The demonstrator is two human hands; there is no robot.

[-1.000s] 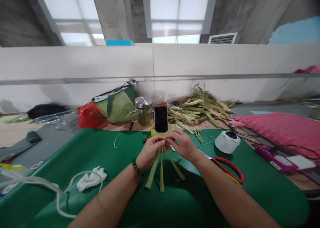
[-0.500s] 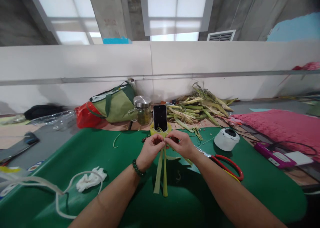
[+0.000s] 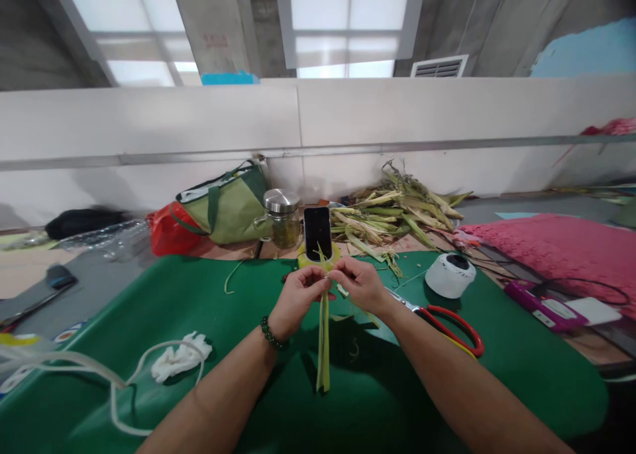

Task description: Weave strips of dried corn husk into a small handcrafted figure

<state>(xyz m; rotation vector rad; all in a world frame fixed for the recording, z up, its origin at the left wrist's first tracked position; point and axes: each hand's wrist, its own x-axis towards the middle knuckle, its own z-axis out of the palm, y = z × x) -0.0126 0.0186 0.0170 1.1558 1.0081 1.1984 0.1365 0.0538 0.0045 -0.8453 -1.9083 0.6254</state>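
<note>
Both hands meet over the green table cover (image 3: 163,308), pinching the top of a bundle of pale green leaf strips (image 3: 324,348). My left hand (image 3: 297,299), with a dark bead bracelet at the wrist, grips the strips from the left. My right hand (image 3: 358,283) pinches them from the right. The strips hang straight down, close together, and short ends stick up above the fingers. A black phone (image 3: 318,233) stands upright just behind the hands.
Red-handled scissors (image 3: 450,329) lie right of my right forearm, beside a white round spool (image 3: 450,275). A pile of leaves (image 3: 397,209), a glass jar (image 3: 282,219) and a green bag (image 3: 226,205) sit behind. White cloth and cord (image 3: 173,361) lie at the left. Pink fabric (image 3: 556,248) is at the right.
The hanging strips, spread like a fan a second ago, have drawn together into one narrow bundle. Both hands stayed at the top, fingers shifting slightly; the view drifted a little.
</note>
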